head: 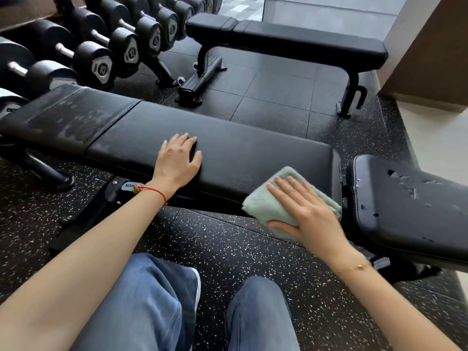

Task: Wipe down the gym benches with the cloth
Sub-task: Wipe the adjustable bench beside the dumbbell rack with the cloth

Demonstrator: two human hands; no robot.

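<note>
Black bench pad (228, 150): flat left hand (178, 158) rests; flat right hand (307, 214) presses green cloth (263, 206)

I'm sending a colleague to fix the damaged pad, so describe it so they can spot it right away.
Start at the long black bench nearest the dumbbell rack, where the right hand presses a green cloth. The separate seat pad sits just past that bench's right end. Unlike the smooth pads nearby, its black cover is torn with small holes.
</note>
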